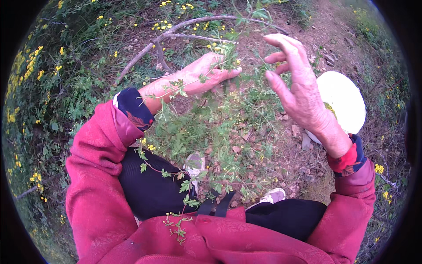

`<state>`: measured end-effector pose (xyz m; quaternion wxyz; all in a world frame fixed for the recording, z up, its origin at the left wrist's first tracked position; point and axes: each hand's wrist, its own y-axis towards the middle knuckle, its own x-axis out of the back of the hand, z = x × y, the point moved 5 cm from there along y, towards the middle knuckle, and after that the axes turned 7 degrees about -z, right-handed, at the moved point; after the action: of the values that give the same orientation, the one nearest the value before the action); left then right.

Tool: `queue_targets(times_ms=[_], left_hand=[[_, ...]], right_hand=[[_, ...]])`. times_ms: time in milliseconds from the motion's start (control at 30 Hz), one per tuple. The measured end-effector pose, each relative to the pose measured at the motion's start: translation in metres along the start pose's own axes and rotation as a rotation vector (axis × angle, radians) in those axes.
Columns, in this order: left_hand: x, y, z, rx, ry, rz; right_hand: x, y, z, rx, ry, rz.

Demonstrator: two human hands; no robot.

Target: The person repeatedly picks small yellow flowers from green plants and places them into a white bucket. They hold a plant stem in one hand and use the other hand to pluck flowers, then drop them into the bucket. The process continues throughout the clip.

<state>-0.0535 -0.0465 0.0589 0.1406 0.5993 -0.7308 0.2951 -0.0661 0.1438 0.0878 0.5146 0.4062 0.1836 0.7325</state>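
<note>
My left hand (211,71) is closed around a bunch of green flower stems (227,54) with feathery leaves and a few small yellow heads. One long leafy stem (161,171) trails across my left forearm, thigh and the front of my red jacket. To the right of the bunch, my right hand (295,82) is raised with its fingers apart and slightly curled, and nothing shows between them. Partly behind my right wrist, a white round container (344,102) sits on the ground, with a little yellow-green plant matter (330,109) visible at its left side.
A forked bare branch (184,24) arches beyond my hands. Dense plants with yellow flowers (31,62) grow on the left, and more greenery (379,43) stands on the right. Low plants and stones cover the soil (290,145) between my shoes (275,195).
</note>
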Motion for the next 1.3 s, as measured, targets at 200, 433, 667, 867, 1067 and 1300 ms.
queue_targets(times_ms=[200, 433, 667, 867, 1067, 1300], left_hand=[[0.098, -0.030, -0.039, -0.124, 0.284, -0.168], [0.240, -0.126, -0.030, 0.227, 0.839, -0.536], [0.219, -0.198, 0.081, 0.094, 1.443, 0.055], [0.155, -0.231, 0.159, 0.493, 0.770, -0.275], [0.180, -0.271, 0.154, 0.415, 0.177, -0.631], [0.244, -0.295, 0.047, 0.087, 1.037, -1.237]], right_hand=[[0.009, -0.002, -0.035, -0.139, -0.056, -0.069], [0.001, -0.017, -0.060, -0.195, -0.035, 0.033], [0.003, -0.032, -0.089, -0.285, -0.114, 0.162], [0.007, -0.050, -0.118, -0.459, -0.147, 0.209], [0.013, -0.064, -0.153, -0.603, -0.097, 0.253], [-0.027, -0.108, -0.181, -0.547, -0.132, 0.500]])
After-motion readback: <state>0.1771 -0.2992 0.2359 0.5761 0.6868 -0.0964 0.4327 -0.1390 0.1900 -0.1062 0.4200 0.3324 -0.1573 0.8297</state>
